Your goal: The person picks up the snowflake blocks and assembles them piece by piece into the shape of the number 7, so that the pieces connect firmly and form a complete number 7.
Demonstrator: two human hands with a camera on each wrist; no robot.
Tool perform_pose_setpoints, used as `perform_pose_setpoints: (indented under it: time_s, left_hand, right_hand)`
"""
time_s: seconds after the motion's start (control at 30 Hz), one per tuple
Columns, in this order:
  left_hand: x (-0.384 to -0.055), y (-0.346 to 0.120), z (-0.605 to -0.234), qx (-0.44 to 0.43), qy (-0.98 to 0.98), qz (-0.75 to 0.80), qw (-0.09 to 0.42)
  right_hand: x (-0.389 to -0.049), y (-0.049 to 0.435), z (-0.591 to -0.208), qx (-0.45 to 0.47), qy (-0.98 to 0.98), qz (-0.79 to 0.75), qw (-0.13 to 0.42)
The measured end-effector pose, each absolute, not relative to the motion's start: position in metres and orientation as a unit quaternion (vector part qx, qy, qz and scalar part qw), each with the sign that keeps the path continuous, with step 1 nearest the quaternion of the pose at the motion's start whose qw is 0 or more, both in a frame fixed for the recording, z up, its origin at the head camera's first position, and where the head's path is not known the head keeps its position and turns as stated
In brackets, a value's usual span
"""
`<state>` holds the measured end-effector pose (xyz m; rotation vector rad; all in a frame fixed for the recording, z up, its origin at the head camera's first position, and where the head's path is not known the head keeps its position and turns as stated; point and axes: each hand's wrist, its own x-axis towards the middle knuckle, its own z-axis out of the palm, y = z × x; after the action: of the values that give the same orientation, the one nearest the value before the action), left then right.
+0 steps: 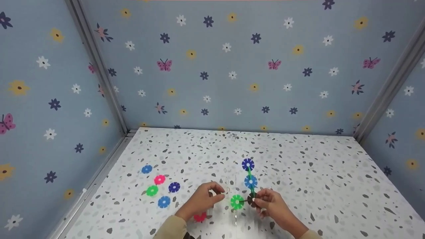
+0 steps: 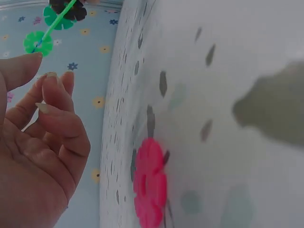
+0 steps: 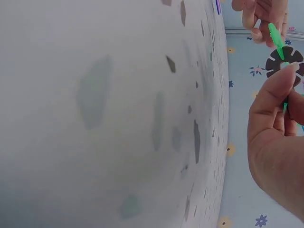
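My right hand [image 1: 270,205] pinches a black notched disc [image 3: 273,64] between thumb and fingers. This disc belongs to a joined string of plastic snowflake discs. A bright green disc [image 1: 237,201] is slotted to its left side. From its far side runs a row with edge-on green pieces, a blue disc [image 1: 251,182] and a dark blue disc [image 1: 248,164] at the end. My left hand [image 1: 206,199] hovers just left of the bright green disc, thumb and fingers apart, holding nothing. Under the left wrist a pinkish-red disc [image 2: 151,187] lies on the table, partly covered in the head view.
Loose discs lie on the speckled table [image 1: 298,166] to the left: a blue one [image 1: 146,169], a pink one [image 1: 159,179], a green one [image 1: 152,191], a dark blue one [image 1: 174,187] and another blue one [image 1: 164,201]. Flower-patterned panels [image 1: 219,66] enclose the table.
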<state>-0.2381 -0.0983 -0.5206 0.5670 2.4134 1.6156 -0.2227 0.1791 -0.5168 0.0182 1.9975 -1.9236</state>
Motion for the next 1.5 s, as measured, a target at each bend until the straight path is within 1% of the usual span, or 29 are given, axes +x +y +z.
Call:
perform_pose_setpoints:
  time_s: [0.2,0.37,0.5,0.73,0.9,1.0,1.27,1.5]
  left_hand:
    - [-0.244,-0.119,-0.52,0.182,0.858,0.473,0.082]
    - [-0.249,-0.134,-0.518,0.152,0.884,0.438,0.066]
    - [-0.253,-0.149,-0.517,0.149,0.893,0.42,0.061]
    - [-0.251,-0.174,-0.509,0.141,0.924,0.334,0.122]
    - [-0.243,-0.178,-0.508,0.203,0.92,0.3,0.148]
    - [-0.239,-0.174,-0.509,0.224,0.914,0.296,0.164]
    - [-0.234,-0.163,-0.51,0.215,0.916,0.283,0.187]
    - [-0.229,-0.154,-0.512,0.235,0.899,0.322,0.181]
  right_hand:
    - [-0.222,0.18,-0.519,0.014,0.711,-0.679,0.182]
    - [-0.222,0.18,-0.52,0.022,0.717,-0.674,0.176]
    - [-0.222,0.18,-0.521,0.024,0.719,-0.672,0.174]
    - [-0.223,0.183,-0.523,0.025,0.72,-0.671,0.176]
    - [-0.223,0.184,-0.524,0.026,0.713,-0.677,0.18]
    - [-0.223,0.184,-0.524,0.025,0.704,-0.686,0.181]
    - [-0.221,0.185,-0.525,0.008,0.681,-0.706,0.194]
    - [-0.22,0.185,-0.525,0.015,0.684,-0.703,0.193]
